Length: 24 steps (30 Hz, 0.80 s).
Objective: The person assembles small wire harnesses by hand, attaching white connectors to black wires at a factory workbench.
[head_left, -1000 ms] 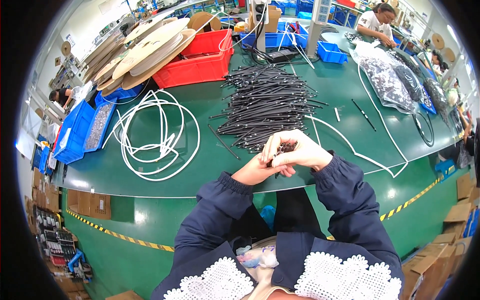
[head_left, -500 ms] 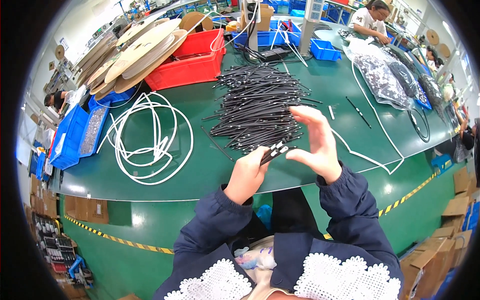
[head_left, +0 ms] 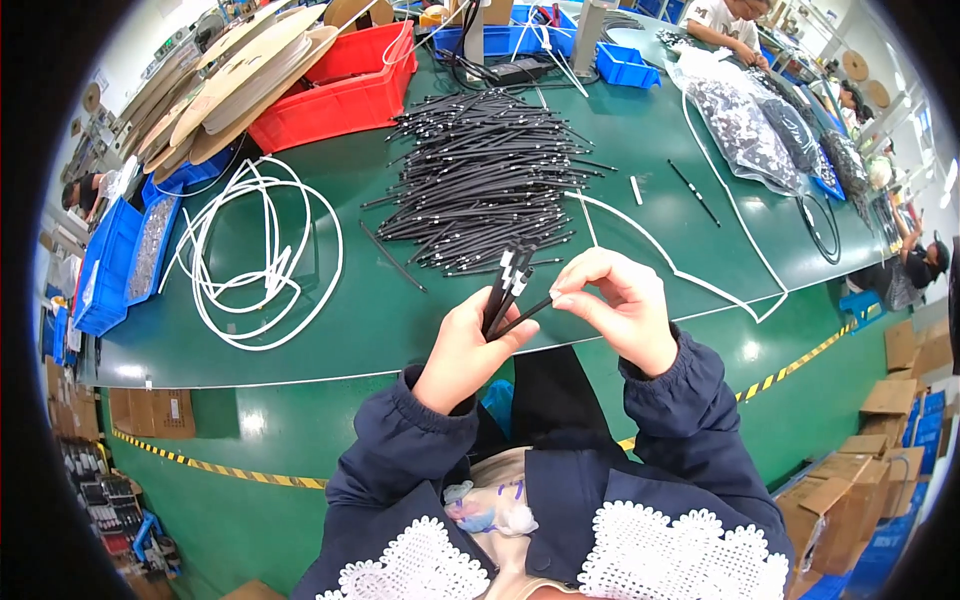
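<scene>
A small bundle of black tubes with white bands near their ends stands in the closed fingers of my left hand. One black tube slants out of that bundle toward the right. My right hand pinches this tube's outer end between thumb and fingertips. Just beyond both hands lies a big pile of similar black tubes, many with white bands at their ends. A single black tube rests apart at the pile's left side.
Looped white tubing lies on the green table at left, near blue bins. Behind are a red bin and cardboard reels. Clear bags of parts lie at right. A person works at the far right.
My right hand has gone from spread fingers to pinching one tube's end. The bundle in my left hand now stands more upright. The whole view has shifted slightly.
</scene>
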Available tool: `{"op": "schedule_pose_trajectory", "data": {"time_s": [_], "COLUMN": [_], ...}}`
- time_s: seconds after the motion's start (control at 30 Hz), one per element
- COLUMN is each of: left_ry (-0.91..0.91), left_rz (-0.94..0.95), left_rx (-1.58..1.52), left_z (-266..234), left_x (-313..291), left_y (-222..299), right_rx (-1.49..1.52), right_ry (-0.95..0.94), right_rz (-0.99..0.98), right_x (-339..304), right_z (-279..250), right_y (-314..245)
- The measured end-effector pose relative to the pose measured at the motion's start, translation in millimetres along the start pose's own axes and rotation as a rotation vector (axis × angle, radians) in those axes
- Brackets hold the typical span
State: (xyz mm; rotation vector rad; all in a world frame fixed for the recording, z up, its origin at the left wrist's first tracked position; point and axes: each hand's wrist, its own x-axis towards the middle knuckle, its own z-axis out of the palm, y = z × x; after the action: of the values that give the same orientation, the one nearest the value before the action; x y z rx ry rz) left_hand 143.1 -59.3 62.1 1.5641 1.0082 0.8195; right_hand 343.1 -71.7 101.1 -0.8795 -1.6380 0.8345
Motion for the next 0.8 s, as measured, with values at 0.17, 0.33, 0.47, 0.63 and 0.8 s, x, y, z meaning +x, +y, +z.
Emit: {"op": "schedule_pose_trajectory", "data": {"time_s": [0.17, 0.33, 0.47, 0.63, 0.8], "left_ry": [-0.339, -0.462, -0.412, -0.431, -0.381], "left_rz": [-0.237, -0.228, -0.255, -0.272, -0.210], "left_rx": [-0.825, -0.806, -0.769, -0.877, -0.902], "left_z": [-6, -4, -1, 2, 10], "left_x": [-16, -32, -39, -43, -46], "left_y": [7, 22, 32, 30, 27], "right_rx": [0.303, 0.375, 0.354, 0.223, 0.235], "right_ry": [-0.091, -0.132, -0.159, -0.176, -0.099], "right_rz": [0.051, 0.131, 0.147, 0.122, 0.107], "right_x": [-6, -8, -8, -6, -9], "right_z": [-10, -18, -24, -23, -15], "right_y": [-5, -12, -17, -27, -30]}}
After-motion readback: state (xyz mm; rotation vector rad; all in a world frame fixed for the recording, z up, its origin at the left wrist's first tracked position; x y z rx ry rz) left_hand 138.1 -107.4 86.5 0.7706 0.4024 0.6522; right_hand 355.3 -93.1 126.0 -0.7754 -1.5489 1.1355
